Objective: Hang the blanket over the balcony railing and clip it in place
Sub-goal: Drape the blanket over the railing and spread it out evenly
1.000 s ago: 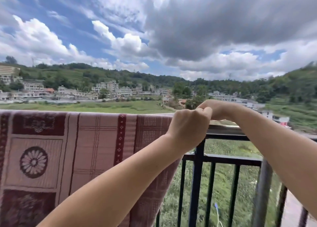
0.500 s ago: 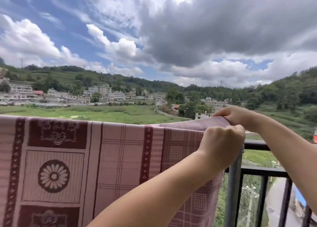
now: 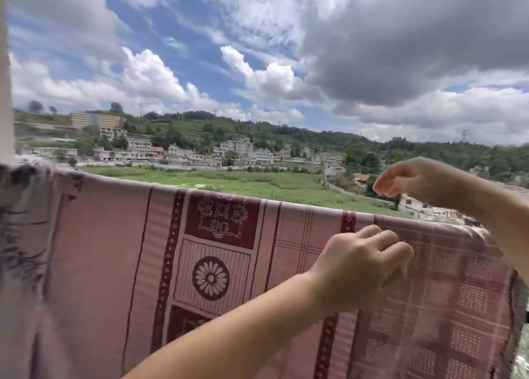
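Hanging cloth: the blanket (image 3: 223, 264) is draped over the balcony railing, whose bar is hidden beneath its top fold; the fabric runs from the left edge of the head view down-slope to the right edge.
Left side: a pale wall edge (image 3: 5, 78) stands upright at the frame's border; beside it the blanket looks blurred and greyish.
Pattern: pink ground with dark red stripes, a red panel with small flower motifs near the top fold, and a round daisy-like medallion below it; further right the weave turns to a checked grid.
Left hand (image 3: 363, 267): lies against the hanging face of the blanket just under the top fold, fingers curled with knuckles up; whether it pinches the fabric or merely presses on it cannot be told.
Right hand (image 3: 412, 182): raised above the top fold and apart from the cloth, fingers loosely bent downward, holding nothing.
Right end: the blanket's corner (image 3: 472, 229) looks crumpled where it wraps the top.
Backdrop: green field (image 3: 257, 184), hillside houses (image 3: 234, 152), wooded ridges and heavy clouds (image 3: 400, 40).
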A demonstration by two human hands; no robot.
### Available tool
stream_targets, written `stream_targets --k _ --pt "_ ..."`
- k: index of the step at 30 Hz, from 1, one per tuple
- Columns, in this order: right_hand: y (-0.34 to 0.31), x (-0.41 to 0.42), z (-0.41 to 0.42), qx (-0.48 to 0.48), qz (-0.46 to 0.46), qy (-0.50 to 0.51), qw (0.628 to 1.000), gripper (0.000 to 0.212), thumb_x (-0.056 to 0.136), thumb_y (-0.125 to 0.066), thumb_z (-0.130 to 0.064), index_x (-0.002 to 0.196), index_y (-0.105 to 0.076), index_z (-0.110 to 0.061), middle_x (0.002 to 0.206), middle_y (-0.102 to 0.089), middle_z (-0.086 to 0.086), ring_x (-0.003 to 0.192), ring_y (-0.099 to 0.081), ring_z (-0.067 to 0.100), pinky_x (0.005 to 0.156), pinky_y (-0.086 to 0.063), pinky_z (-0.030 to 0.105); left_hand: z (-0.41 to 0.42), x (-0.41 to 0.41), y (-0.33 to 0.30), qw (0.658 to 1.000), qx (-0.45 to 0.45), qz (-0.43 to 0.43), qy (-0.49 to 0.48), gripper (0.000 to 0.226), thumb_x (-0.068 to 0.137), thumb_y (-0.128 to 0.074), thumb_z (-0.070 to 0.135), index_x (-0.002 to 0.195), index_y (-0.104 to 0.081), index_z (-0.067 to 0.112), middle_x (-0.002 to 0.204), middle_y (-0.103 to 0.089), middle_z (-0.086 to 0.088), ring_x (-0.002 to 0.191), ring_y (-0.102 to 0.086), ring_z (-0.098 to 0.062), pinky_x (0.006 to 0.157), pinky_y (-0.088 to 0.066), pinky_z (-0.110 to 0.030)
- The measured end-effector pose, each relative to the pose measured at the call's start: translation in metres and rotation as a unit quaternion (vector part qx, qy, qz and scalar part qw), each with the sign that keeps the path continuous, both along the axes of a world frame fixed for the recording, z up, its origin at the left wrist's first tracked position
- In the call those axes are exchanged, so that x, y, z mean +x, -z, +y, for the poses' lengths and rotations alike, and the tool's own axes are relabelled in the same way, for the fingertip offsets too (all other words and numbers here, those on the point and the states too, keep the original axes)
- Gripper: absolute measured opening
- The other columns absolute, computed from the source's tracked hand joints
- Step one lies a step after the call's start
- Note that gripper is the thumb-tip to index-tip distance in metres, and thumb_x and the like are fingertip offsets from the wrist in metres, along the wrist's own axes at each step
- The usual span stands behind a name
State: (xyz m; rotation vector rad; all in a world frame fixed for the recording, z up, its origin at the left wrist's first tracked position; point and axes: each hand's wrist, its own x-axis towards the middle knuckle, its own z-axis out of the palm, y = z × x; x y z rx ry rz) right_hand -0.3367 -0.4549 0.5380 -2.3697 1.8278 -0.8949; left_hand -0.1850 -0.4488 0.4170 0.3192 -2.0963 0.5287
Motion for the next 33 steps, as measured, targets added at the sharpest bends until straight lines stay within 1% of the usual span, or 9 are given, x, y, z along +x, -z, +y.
stream_targets --k 4,8,11,16,21,24,26,30,33 --pt "0.015 0.116 -0.011 -0.049 0.073 -0.082 0.993 0.019 0.092 -0.048 -0.018 0.097 -0.066 -0.025 0.090 -0.070 -0.003 0.084 -0.066 0.017 0.082 -0.052 0.033 -0.025 0.137 -0.012 0.985 -0.004 0.090 -0.147 0.017 0.083 -0.051 0.016 0.090 -0.065 0.010 0.081 -0.067 -0.002 0.074 -0.062 -0.017 0.057 -0.052 -0.026" --pt "0.038 0.209 -0.021 -0.085 0.149 -0.081 0.982 0.031 0.095 -0.040 -0.034 0.114 -0.059 -0.019 0.106 -0.068 0.004 0.086 -0.063 0.018 0.076 -0.053 0.032 -0.047 0.274 -0.022 0.943 0.088 0.179 -0.268 0.033 0.089 -0.040 0.021 0.112 -0.058 0.007 0.107 -0.066 -0.008 0.097 -0.062 -0.021 0.082 -0.055 -0.035" --pt "0.048 0.269 -0.036 -0.088 0.173 -0.064 0.979 0.036 0.095 -0.036 -0.039 0.118 -0.055 -0.018 0.110 -0.065 0.007 0.092 -0.062 0.022 0.078 -0.053 0.038 -0.068 0.362 -0.030 0.883 0.245 0.130 -0.380 0.040 0.099 -0.031 0.031 0.128 -0.050 0.013 0.136 -0.052 -0.006 0.128 -0.045 -0.023 0.110 -0.032 -0.045" --pt "0.065 0.359 -0.069 -0.110 0.201 0.013 0.973 0.042 0.094 -0.028 -0.047 0.113 -0.053 -0.018 0.114 -0.062 0.009 0.102 -0.059 0.027 0.083 -0.047 0.038 -0.093 0.476 -0.030 0.830 0.358 0.008 -0.428 0.048 0.100 -0.020 0.040 0.143 -0.027 0.020 0.155 -0.021 0.001 0.144 -0.015 -0.017 0.118 -0.006 -0.049" --pt "0.088 0.383 -0.093 -0.261 0.167 0.157 0.938 0.057 0.090 -0.017 -0.052 0.071 -0.061 -0.020 0.075 -0.071 0.010 0.070 -0.067 0.028 0.061 -0.041 0.032 -0.114 0.557 -0.022 0.881 0.249 -0.069 -0.396 0.049 0.100 -0.026 0.035 0.146 -0.020 0.022 0.156 -0.019 0.002 0.145 -0.012 -0.014 0.120 -0.009 -0.044" --pt "0.100 0.363 -0.129 -0.210 0.142 0.192 0.948 0.054 0.087 -0.006 -0.063 0.052 -0.034 -0.034 0.051 -0.057 0.010 0.052 -0.061 0.032 0.057 -0.051 0.042 -0.135 0.603 -0.025 0.878 0.269 -0.043 -0.393 0.049 0.100 -0.023 0.035 0.146 -0.019 0.020 0.156 -0.021 0.000 0.144 -0.015 -0.016 0.120 -0.009 -0.042" --pt "0.109 0.338 -0.159 -0.176 0.158 0.212 0.948 0.056 0.083 0.001 -0.067 0.050 -0.034 -0.038 0.046 -0.043 0.004 0.050 -0.057 0.033 0.056 -0.051 0.046 -0.153 0.633 -0.030 0.863 0.312 -0.024 -0.397 0.049 0.100 -0.019 0.037 0.144 -0.025 0.017 0.154 -0.026 -0.001 0.143 -0.019 -0.018 0.120 -0.008 -0.043" --pt "0.097 0.385 -0.127 -0.179 0.122 0.295 0.931 0.070 0.080 0.006 -0.062 0.056 -0.050 -0.028 0.067 -0.063 0.021 0.065 -0.061 0.037 0.068 -0.052 0.045 -0.195 0.674 -0.035 0.874 0.309 -0.012 -0.375 0.049 0.100 -0.019 0.038 0.135 -0.042 0.012 0.144 -0.043 -0.007 0.135 -0.034 -0.023 0.115 -0.022 -0.041" --pt "0.087 0.481 -0.110 -0.239 0.131 0.256 0.928 0.051 0.088 -0.017 -0.039 0.087 -0.061 -0.014 0.097 -0.066 0.019 0.093 -0.060 0.034 0.082 -0.041 0.041 -0.221 0.681 -0.031 0.905 0.214 0.028 -0.366 0.051 0.100 -0.021 0.036 0.113 -0.059 0.005 0.120 -0.062 -0.015 0.114 -0.054 -0.030 0.097 -0.039 -0.039"
